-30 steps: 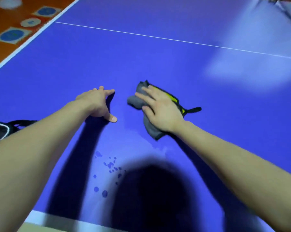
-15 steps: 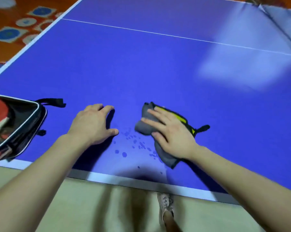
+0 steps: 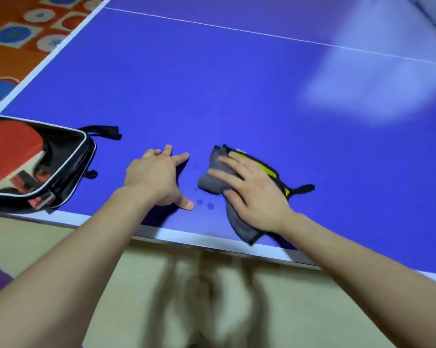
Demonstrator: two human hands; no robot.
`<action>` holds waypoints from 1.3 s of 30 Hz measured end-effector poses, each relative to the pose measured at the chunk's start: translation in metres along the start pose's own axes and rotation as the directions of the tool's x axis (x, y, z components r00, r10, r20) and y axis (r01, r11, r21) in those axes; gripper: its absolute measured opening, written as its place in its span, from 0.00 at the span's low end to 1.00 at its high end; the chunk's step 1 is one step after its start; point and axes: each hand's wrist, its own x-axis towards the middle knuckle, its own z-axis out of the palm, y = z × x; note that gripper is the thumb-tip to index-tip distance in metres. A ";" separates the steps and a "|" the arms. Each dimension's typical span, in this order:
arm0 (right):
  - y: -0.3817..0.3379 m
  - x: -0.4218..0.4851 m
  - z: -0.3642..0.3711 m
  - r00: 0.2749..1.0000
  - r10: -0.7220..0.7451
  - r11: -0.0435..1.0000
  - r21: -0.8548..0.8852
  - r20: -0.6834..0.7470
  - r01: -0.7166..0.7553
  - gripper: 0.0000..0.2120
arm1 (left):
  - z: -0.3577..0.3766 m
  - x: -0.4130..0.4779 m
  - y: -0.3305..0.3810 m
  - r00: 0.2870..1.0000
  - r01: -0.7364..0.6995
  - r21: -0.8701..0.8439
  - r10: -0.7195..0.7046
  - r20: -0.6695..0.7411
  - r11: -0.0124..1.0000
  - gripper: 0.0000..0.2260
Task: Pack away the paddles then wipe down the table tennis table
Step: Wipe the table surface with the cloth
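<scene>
Table (image 3: pixel 237 96): stiff, smooth, slick where wet, needs only flat pressure. Case (image 3: pixel 61 172) lies open at its near-left corner, red paddle (image 3: pixel 8 151) inside. Cloth (image 3: pixel 237 222) near the front edge is soft and light; we pin it under the right hand (image 3: pixel 254 194), palm flat, fingers spread, not clenched. Left hand (image 3: pixel 156 182) rests open, holding nothing. Versus half a second back, fewer droplets (image 3: pixel 204 203) remain, and the cloth sits closer to the edge.

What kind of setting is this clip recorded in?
Probably an indoor games room: a blue table tennis table with white lines, an open paddle case on it, and a patterned floor mat beside it.
</scene>
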 end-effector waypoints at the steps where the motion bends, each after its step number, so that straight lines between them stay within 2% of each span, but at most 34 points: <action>1: -0.009 -0.028 -0.006 0.992 -0.100 0.995 0.026 0.077 0.098 0.24 | 0.000 0.000 0.000 1.000 -0.001 0.000 0.001 -0.003 1.000 0.61; 3: 0.008 -0.052 -0.021 0.967 -0.208 0.978 0.043 0.145 0.204 0.23 | 0.002 0.000 -0.002 1.000 0.000 -0.006 0.000 -0.002 1.000 0.60; 4: 0.024 -0.048 -0.025 0.977 -0.174 0.985 0.017 0.123 0.174 0.24 | 0.003 0.000 -0.001 1.000 0.000 -0.010 0.000 0.004 1.000 0.60; 6: 0.048 -0.019 -0.021 0.999 0.032 0.997 -0.065 -0.013 -0.033 0.24 | 0.004 0.000 -0.001 1.000 0.006 -0.018 -0.006 0.011 1.000 0.59; 8: 0.047 0.018 -0.004 0.942 0.297 0.947 -0.078 -0.157 -0.311 0.26 | 0.004 0.000 0.000 1.000 0.016 -0.037 -0.016 0.001 0.999 0.60; 10: 0.014 0.048 0.019 0.872 0.436 0.887 -0.057 -0.224 -0.458 0.29 | 0.004 0.000 -0.002 1.000 0.016 -0.061 -0.017 -0.015 0.998 0.59; 12: -0.036 0.053 0.038 0.897 0.370 0.919 -0.044 -0.241 -0.391 0.27 | 0.008 0.000 -0.006 0.999 -0.024 -0.058 0.022 -0.032 0.998 0.58; 14: -0.073 0.023 0.040 0.964 0.197 0.978 -0.030 -0.178 -0.206 0.26 | 0.015 -0.003 -0.015 0.997 -0.079 -0.121 0.076 -0.032 0.989 0.55; 16: -0.069 -0.025 0.026 0.994 0.055 0.998 0.010 -0.099 -0.054 0.25 | 0.020 -0.013 -0.028 0.994 -0.105 -0.207 0.110 0.013 0.973 0.52; 18: -0.034 -0.074 0.004 0.999 0.035 0.999 0.011 -0.036 -0.034 0.25 | 0.021 -0.026 -0.045 0.990 -0.119 -0.194 0.130 0.047 0.974 0.50; 19: -0.017 -0.094 -0.006 0.996 0.085 0.996 -0.019 -0.027 -0.085 0.25 | 0.022 -0.032 -0.055 0.991 -0.115 -0.165 0.125 0.047 0.979 0.50; 21: 0.000 -0.115 -0.019 0.948 0.303 0.949 -0.058 -0.102 -0.309 0.24 | 0.025 -0.045 -0.075 0.996 -0.080 -0.099 0.084 0.034 0.992 0.52; 23: -0.020 -0.103 -0.005 0.811 0.524 0.830 -0.057 -0.259 -0.555 0.25 | 0.027 -0.054 -0.093 0.999 -0.037 -0.056 0.038 0.013 0.998 0.53; 24: -0.041 -0.087 0.008 0.731 0.600 0.763 -0.044 -0.326 -0.645 0.26 | 0.029 -0.057 -0.098 1.000 -0.019 -0.057 0.019 0.013 0.998 0.54; 25: -0.066 -0.066 0.023 0.687 0.628 0.731 -0.026 -0.366 -0.682 0.28 | 0.031 -0.058 -0.101 1.000 -0.004 -0.071 0.005 0.014 0.997 0.55; 26: -0.093 -0.043 0.039 0.700 0.606 0.750 -0.023 -0.377 -0.661 0.28 | 0.031 -0.058 -0.101 1.000 0.003 -0.075 -0.002 0.011 0.997 0.55; 28: -0.145 0.001 0.065 0.807 0.484 0.853 -0.025 -0.337 -0.522 0.27 | 0.031 -0.057 -0.099 1.000 -0.002 -0.045 0.003 0.008 0.999 0.57; 30: -0.168 0.017 0.072 0.895 0.360 0.929 0.008 -0.265 -0.371 0.26 | 0.031 -0.059 -0.099 1.000 -0.002 -0.026 0.002 0.024 1.000 0.58; 32: -0.146 -0.003 0.062 0.936 0.262 0.963 -0.003 -0.233 -0.270 0.25 | 0.030 -0.057 -0.101 0.998 -0.006 -0.029 0.008 0.069 1.000 0.54; 33: -0.125 -0.025 0.052 0.943 0.248 0.965 -0.029 -0.221 -0.261 0.26 | 0.029 -0.056 -0.104 0.995 -0.015 -0.030 0.018 0.094 0.999 0.52; 34: -0.104 -0.052 0.041 0.931 0.288 0.948 -0.069 -0.224 -0.310 0.26 | 0.029 -0.054 -0.108 0.993 -0.028 -0.026 0.030 0.110 0.999 0.50; 35: -0.086 -0.079 0.029 0.890 0.389 0.902 -0.096 -0.236 -0.420 0.26 | 0.030 -0.054 -0.111 0.992 -0.042 -0.021 0.044 0.116 0.999 0.49; 36: -0.074 -0.101 0.018 0.813 0.514 0.828 -0.088 -0.275 -0.553 0.27 | 0.032 -0.053 -0.113 0.992 -0.051 -0.018 0.053 0.114 0.999 0.48; 38: -0.073 -0.106 0.020 0.603 0.687 0.637 -0.061 -0.405 -0.768 0.28 | 0.036 -0.050 -0.116 0.994 -0.053 -0.005 0.054 0.093 0.999 0.48; 39: -0.084 -0.089 0.032 0.520 0.722 0.569 -0.035 -0.456 -0.821 0.28 | 0.036 -0.048 -0.116 0.995 -0.051 0.010 0.050 0.091 0.999 0.48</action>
